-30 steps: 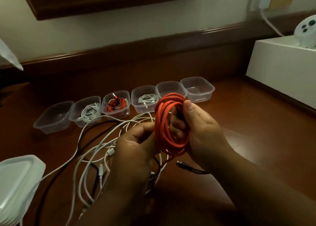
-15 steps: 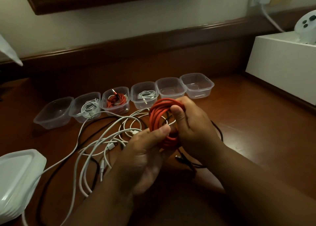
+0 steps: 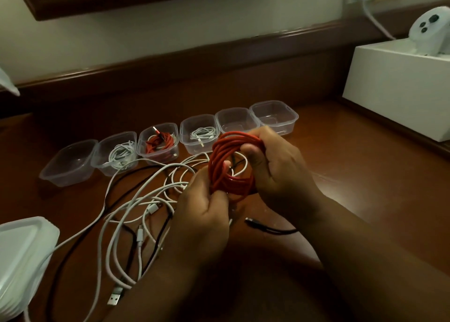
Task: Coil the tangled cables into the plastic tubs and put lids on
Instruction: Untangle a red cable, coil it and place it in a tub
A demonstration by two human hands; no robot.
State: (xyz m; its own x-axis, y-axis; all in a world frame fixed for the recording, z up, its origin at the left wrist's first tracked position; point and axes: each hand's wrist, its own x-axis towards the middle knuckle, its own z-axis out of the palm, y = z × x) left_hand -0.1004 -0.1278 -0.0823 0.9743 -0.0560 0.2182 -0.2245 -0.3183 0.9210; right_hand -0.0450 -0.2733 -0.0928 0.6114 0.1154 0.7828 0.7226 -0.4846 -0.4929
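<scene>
Orange cable coil (image 3: 231, 166) was gripped by both hands, left hand (image 3: 204, 214) and right hand (image 3: 275, 166), just in front of the row of tubs (image 3: 274, 117). Coiling seemed nearly finished; placement into an empty tub (image 3: 235, 122) was judged next.

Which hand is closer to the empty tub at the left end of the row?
Left. The left hand sits right of the empty tub, toward the camera; the right hand is farther right.

White box (image 3: 389, 88) beside wall, on wooden table (image 3: 353, 175).
</scene>
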